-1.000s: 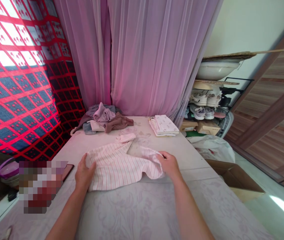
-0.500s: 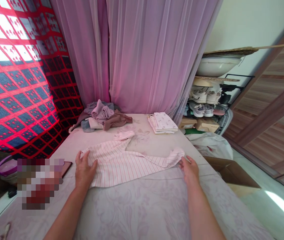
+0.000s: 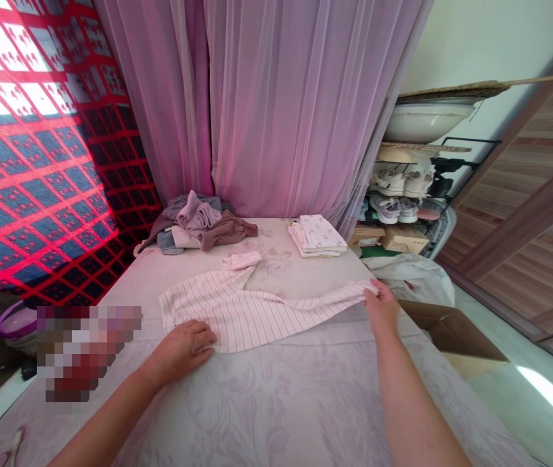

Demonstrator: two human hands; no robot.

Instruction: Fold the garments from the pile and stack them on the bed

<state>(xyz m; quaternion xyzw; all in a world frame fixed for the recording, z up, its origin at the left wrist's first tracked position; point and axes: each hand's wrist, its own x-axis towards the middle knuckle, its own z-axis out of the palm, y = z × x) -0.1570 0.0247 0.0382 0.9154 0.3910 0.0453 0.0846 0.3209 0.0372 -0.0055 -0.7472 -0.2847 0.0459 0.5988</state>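
A pair of white and pink striped pants lies spread on the bed, waist end to the left. One leg runs to the right; the other points toward the back, its cuff bunched up. My right hand pinches the cuff of the right-hand leg, which is drawn out nearly straight. My left hand rests flat on the near left part of the pants, fingers stretched over the fabric.
A heap of crumpled clothes sits at the back left. Folded clothes are stacked at the back right. Beyond the right edge stand an open cardboard box and a shoe rack. A purple curtain hangs behind.
My right hand has pulled the leg's cuff to the right and slightly away, straightening its bunched end. My left hand has moved from the waist corner to the right and nearer, flattening onto the fabric.
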